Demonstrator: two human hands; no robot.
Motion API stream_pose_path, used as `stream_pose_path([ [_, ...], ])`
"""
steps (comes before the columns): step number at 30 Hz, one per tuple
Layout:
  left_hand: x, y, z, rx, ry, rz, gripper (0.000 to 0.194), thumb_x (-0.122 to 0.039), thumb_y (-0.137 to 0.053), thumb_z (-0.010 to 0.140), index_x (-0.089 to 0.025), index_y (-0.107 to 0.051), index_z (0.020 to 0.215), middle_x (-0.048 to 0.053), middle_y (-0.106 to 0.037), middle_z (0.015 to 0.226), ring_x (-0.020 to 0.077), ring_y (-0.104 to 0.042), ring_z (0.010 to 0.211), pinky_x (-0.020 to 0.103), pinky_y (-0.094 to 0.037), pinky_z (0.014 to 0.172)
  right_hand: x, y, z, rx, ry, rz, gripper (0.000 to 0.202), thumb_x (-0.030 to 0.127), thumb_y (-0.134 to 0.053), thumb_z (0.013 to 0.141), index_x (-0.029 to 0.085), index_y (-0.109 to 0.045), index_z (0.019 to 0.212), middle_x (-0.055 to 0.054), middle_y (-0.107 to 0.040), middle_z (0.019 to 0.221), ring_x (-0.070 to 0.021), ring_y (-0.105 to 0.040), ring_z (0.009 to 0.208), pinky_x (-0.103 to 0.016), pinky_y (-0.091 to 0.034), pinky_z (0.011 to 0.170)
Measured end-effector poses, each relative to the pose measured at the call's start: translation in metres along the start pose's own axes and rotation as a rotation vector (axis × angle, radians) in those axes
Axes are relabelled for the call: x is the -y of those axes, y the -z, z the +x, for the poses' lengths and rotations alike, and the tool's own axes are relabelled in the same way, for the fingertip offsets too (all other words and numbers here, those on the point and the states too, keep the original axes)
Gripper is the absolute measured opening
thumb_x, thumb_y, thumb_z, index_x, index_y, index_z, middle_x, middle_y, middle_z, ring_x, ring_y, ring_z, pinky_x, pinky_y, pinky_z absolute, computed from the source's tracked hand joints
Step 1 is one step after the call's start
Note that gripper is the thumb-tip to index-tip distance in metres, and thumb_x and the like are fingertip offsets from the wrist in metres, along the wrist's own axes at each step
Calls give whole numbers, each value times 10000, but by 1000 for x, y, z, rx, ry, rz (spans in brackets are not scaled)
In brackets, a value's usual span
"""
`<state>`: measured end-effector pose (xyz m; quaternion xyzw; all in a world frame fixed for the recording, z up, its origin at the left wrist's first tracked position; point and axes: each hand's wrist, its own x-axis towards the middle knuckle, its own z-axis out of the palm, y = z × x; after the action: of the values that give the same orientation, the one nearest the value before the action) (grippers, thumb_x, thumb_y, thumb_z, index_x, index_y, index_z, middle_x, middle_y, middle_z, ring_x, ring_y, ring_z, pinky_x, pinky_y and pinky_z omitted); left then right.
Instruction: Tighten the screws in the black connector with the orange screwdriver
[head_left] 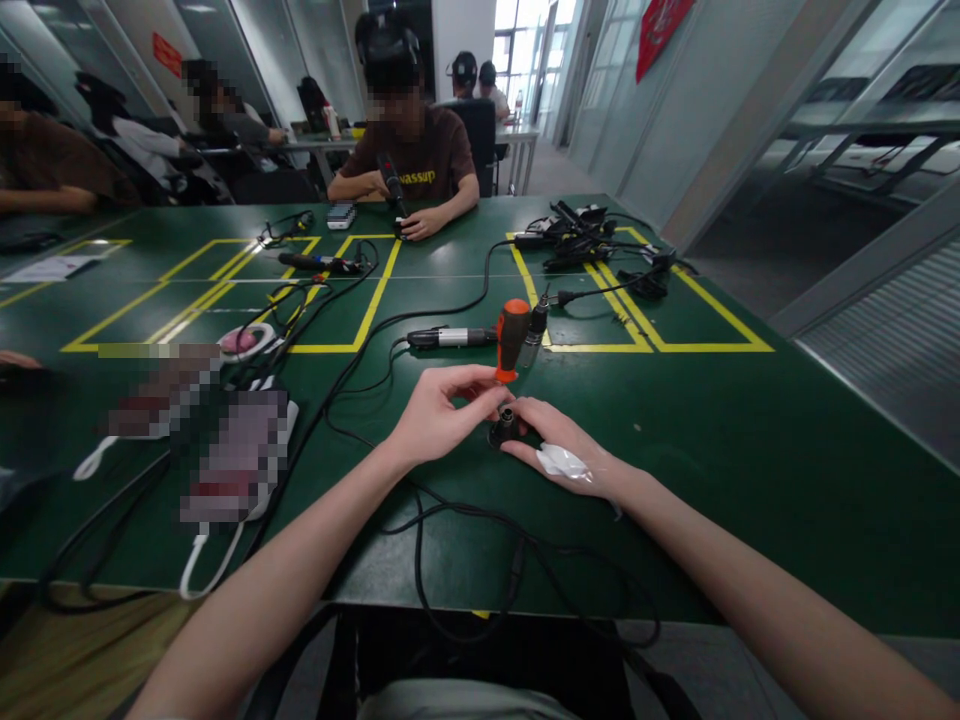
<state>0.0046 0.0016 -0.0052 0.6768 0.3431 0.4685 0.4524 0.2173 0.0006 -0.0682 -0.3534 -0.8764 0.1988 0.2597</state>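
My left hand (448, 412) is closed, with thumb and index finger brought together above a small black round part (507, 422). What its fingertips pinch is hidden. My right hand (559, 440), with a white patch taped on its back, grips that black part from the right between thumb and fingers, low over the green table. Just beyond the left fingertips, an orange and black screwdriver (514, 338) is upright, handle at the top. The hands hide its shaft, so I cannot tell whether the left fingers touch it. A dark-tipped tool (538, 322) stands beside it.
Behind the hands lies a silver and black corded electric screwdriver (450, 337). Black cables (480, 515) loop across the table's front. At left sit blurred boxy devices (240, 455). A cable heap (577, 235) is at back right. Across the table, a person (420, 150) holds another tool.
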Motion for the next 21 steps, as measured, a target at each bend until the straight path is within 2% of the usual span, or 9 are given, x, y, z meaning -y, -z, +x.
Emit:
stream_pose_path([
  [6,-2,-2,0,-22,-57,119,145,-267,-737,844,-141,-797,882,77,-806,864,149,-707,689,265,-593,669,2,2,0,1,9,19,187,284,-657,969,197,-582,1116,-87,-682,1011,-249,-636,854,-404,-531,791],
  [13,0,-2,0,-13,-39,46,134,-270,-769,824,-139,-776,846,68,-790,844,143,-704,704,251,-584,676,3,2,0,14,-25,28,190,301,-661,965,206,-591,1115,-84,-682,1000,-251,-634,863,-407,-537,796],
  [15,1,-1,0,-12,-2,-20,169,-264,-791,805,-135,-760,910,52,-773,813,123,-685,646,238,-577,641,3,2,0,16,-25,26,197,303,-661,963,207,-588,1119,-84,-682,998,-253,-634,866,-406,-534,794],
  [19,2,-2,0,-37,2,-103,493,-244,-820,777,-158,-670,1238,11,-739,807,103,-671,613,217,-573,617,3,2,0,14,-23,18,196,302,-660,965,205,-587,1119,-83,-674,989,-254,-628,866,-401,-529,792],
  [21,1,-2,-1,-30,6,-109,487,-253,-794,806,-158,-654,1263,16,-732,837,91,-659,595,212,-570,598,2,2,0,14,-23,17,180,305,-660,964,207,-591,1098,-78,-668,971,-254,-622,856,-402,-527,792],
])
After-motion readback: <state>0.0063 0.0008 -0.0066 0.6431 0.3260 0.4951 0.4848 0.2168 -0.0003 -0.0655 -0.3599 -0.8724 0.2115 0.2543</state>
